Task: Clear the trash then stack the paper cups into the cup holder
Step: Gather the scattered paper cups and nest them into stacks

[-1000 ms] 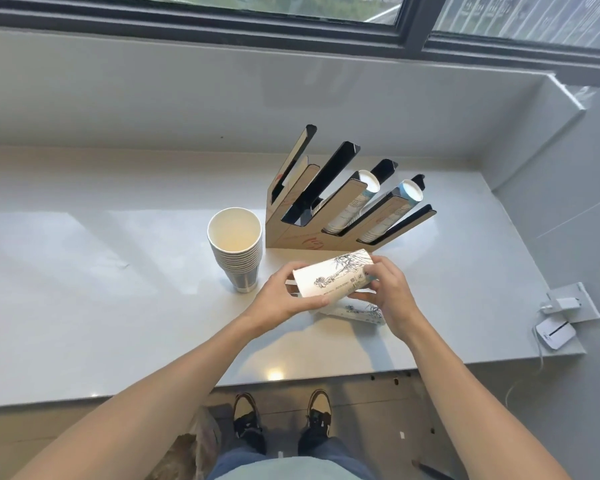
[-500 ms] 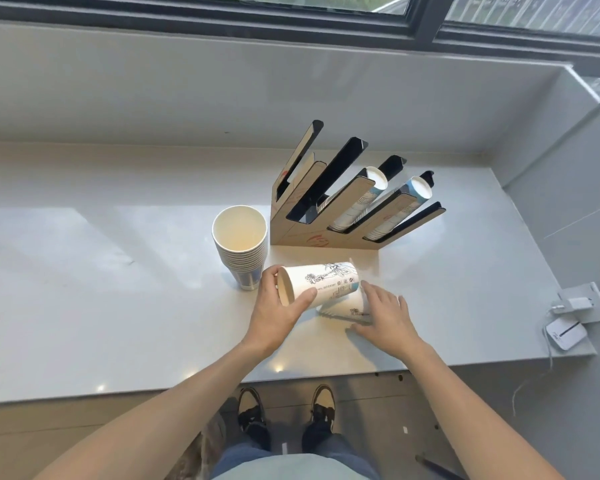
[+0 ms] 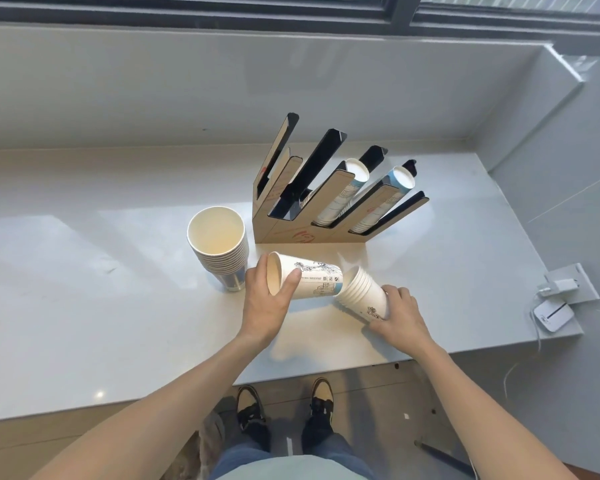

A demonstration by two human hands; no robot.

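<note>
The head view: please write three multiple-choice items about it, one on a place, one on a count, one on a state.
1. Where does the upright stack of paper cups stand?
A. left of the cup holder
B. inside the cup holder
C. on the floor

2. How many slots of the cup holder show cups?
A. none
B. two
C. four

3. How is the cup stack in the left hand held?
A. upright, mouth up
B. on its side
C. mouth down on the counter

Answers: 1 A, it stands on the counter beside the holder's left edge. 2 B, only the two right slots show white cups. 3 B, its mouth faces left, while the right hand grips another tilted stack.
</note>
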